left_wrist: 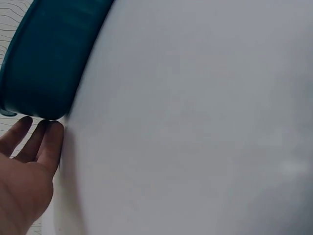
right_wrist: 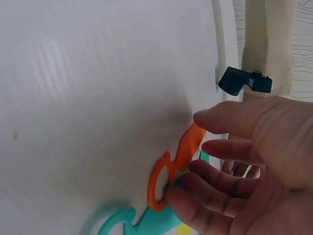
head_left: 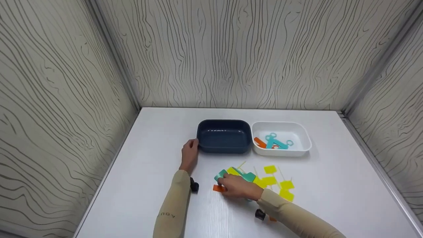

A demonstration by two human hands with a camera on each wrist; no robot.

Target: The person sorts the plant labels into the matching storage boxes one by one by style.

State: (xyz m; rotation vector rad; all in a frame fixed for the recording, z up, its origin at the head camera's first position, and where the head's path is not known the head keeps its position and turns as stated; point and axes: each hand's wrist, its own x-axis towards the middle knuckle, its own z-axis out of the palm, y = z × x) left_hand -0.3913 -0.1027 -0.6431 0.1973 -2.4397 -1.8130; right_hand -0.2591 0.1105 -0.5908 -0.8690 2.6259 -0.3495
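My left hand rests its fingertips on the near left end of a dark blue tub; the left wrist view shows its extended fingers right at the tub's wall. My right hand reaches down over the pile in front of the tubs. In the right wrist view an orange scissors-shaped piece, with a ring handle, lies between thumb and spread, bent fingers. The thumb is right at its end. Close by are a teal scissors-shaped piece and, beneath the hand, green-teal pieces.
A white tub right of the dark one holds orange and teal pieces with rings. Several yellow flags on thin sticks lie scattered beside my right hand. Another orange piece shows below my right forearm. Patterned walls enclose the white table.
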